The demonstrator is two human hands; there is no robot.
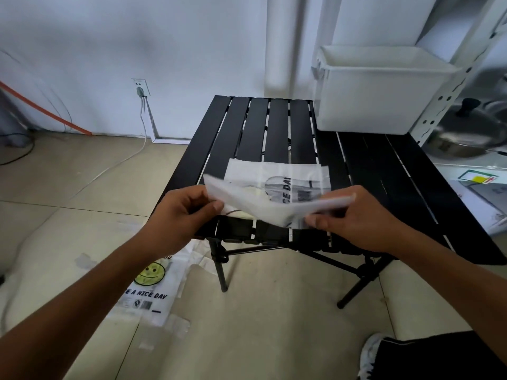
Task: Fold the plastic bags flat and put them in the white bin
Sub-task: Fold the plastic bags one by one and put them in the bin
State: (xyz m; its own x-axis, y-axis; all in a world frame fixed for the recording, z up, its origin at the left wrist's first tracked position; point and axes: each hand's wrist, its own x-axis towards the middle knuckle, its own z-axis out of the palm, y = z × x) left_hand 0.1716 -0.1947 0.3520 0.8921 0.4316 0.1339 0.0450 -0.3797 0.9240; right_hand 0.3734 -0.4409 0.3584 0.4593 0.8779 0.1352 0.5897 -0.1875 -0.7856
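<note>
Over the black slatted table (277, 127), a blurred, apparently half-folded plastic bag (274, 193) is pinched by the left hand (181, 212) and right hand (354, 218).

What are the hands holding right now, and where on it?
The translucent white printed plastic bag: the left hand pinches the left end of its lifted near edge, the right hand the right end.

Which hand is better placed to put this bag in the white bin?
Likely the right hand: it pinches the bag at the end nearer the white bin; the left hand is farther.
</note>
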